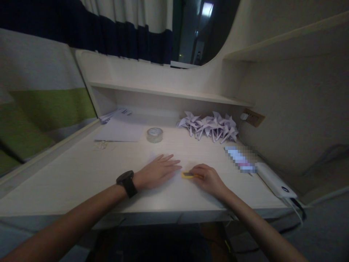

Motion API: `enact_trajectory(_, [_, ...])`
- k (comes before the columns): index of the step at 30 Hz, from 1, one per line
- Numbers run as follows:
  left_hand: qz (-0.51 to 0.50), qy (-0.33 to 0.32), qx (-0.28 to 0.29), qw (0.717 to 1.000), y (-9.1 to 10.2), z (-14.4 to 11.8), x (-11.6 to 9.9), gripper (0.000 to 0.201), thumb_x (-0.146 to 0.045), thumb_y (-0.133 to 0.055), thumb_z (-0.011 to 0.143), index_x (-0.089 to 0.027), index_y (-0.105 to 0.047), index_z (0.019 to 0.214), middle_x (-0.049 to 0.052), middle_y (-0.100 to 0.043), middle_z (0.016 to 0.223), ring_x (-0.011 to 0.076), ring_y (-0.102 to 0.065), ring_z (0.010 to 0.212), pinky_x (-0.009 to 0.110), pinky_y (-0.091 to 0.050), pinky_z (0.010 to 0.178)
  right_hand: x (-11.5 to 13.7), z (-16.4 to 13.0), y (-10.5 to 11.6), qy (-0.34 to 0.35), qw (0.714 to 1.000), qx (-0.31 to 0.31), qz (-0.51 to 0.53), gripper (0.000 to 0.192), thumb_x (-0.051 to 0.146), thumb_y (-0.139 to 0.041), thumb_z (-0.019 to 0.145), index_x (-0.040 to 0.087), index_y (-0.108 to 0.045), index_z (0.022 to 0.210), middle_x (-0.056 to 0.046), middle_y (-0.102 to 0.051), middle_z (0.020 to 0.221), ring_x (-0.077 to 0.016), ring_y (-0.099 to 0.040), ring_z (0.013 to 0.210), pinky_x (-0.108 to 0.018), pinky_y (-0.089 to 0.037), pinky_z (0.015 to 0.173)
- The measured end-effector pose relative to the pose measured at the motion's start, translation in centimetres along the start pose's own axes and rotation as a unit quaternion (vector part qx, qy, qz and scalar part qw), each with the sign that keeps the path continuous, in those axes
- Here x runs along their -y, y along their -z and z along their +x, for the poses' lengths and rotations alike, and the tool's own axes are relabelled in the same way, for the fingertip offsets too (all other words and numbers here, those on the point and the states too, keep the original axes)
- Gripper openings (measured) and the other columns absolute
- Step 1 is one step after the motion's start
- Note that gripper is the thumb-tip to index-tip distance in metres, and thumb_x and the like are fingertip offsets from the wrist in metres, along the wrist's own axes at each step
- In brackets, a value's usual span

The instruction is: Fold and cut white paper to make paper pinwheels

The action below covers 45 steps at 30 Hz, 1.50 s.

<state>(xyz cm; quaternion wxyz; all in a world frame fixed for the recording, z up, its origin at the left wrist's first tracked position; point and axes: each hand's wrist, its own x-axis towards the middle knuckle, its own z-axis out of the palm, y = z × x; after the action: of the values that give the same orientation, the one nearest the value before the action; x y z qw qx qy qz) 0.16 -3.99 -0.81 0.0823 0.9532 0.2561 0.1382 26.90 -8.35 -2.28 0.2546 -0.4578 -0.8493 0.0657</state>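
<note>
Yellow tool (pixel 187 175) in right hand (pixel 209 179), left hand (pixel 158 172) flat

Tool low at the table (pixel 81 178), toward its front edge, dark strip along it. Right hand closed round its near end, fingers bent. Left hand palm down, fingers extended and slightly parted, tips just beside the tool's far end; whether a sheet lies beneath, cannot tell. Black watch (pixel 127 182) on left wrist.

Beyond the hands: roll of clear tape (pixel 155 135), lying flat. Left of it, white paper (pixel 120 127); small pale bits (pixel 100 146) near its front edge, too small to name. Back right, a cluster of white paper pinwheels (pixel 209 125), overlapping. Right side: lit phone (pixel 240 159), partly blurred out, beside a long white device (pixel 274 180).
</note>
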Motion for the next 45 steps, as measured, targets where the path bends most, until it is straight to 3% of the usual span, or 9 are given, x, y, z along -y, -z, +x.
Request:
enact_trajectory(4, [0.018,0.026,0.039,0.999,-1.3,-0.8,0.4,0.047,-0.042,-0.021,0.101,-0.035,-0.03,0.147,-0.001,-0.03,0.154,0.0251,-0.02,0.143,0.05,-0.01,0.114,0.2,-0.2,0.1,0.009,1.0,0.018,0.003,0.028,0.015,-0.06,0.082,0.02,-0.071,0.107,-0.009,-0.066,0.099,-0.0212,-0.06,0.091,-0.034,-0.049,0.083])
enact_trajectory(8, [0.024,0.037,0.036,0.998,-2.0,-0.9,0.8,0.047,-0.043,-0.02,0.101,-0.035,-0.028,0.147,0.0,-0.03,0.154,0.0248,-0.019,0.143,0.049,-0.01,0.114,0.7,-0.7,0.8,0.007,0.999,0.046,0.013,0.028,0.016,-0.058,0.084,0.021,-0.07,0.109,-0.009,-0.064,0.099,-0.021,-0.059,0.091,-0.034,-0.048,0.082])
enact_trajectory(16, [0.052,0.036,0.024,0.998,-1.1,-0.5,0.7,0.046,-0.046,-0.022,0.1,-0.038,-0.036,0.143,-0.001,-0.034,0.153,0.0278,-0.028,0.14,0.048,-0.02,0.11,1.4,-0.9,0.9,-0.01,0.999,0.038,0.007,0.031,0.02,-0.063,0.081,0.02,-0.069,0.112,-0.009,-0.064,0.101,-0.022,-0.058,0.092,-0.036,-0.047,0.083])
enact_trajectory(23, [0.065,0.046,0.03,0.996,-2.0,-0.7,1.7,0.046,-0.044,-0.017,0.101,-0.041,-0.028,0.146,-0.004,-0.028,0.155,0.0275,-0.017,0.144,0.052,-0.008,0.113,1.9,-1.1,-0.9,-0.012,1.0,-0.013,-0.008,0.024,0.022,-0.06,0.086,0.022,-0.071,0.108,-0.008,-0.063,0.095,-0.0203,-0.056,0.086,-0.033,-0.045,0.077])
enact_trajectory(35, [0.074,0.04,0.035,0.996,-1.8,-0.8,1.6,0.047,-0.044,-0.017,0.101,-0.039,-0.027,0.147,-0.001,-0.026,0.156,0.0284,-0.015,0.144,0.053,-0.005,0.113,2.1,-1.7,-1.2,0.023,0.999,-0.035,-0.01,0.023,0.018,-0.057,0.088,0.019,-0.072,0.106,-0.009,-0.059,0.089,-0.0203,-0.053,0.082,-0.032,-0.043,0.07])
enact_trajectory(45, [0.037,0.056,0.04,0.997,-1.5,-0.8,1.2,0.047,-0.045,-0.017,0.101,-0.039,-0.028,0.146,-0.002,-0.026,0.156,0.0278,-0.016,0.144,0.053,-0.005,0.112,3.5,-3.1,-0.1,0.052,0.998,0.003,0.035,0.027,0.017,-0.054,0.088,0.021,-0.07,0.109,-0.009,-0.056,0.089,-0.0197,-0.052,0.082,-0.032,-0.044,0.068])
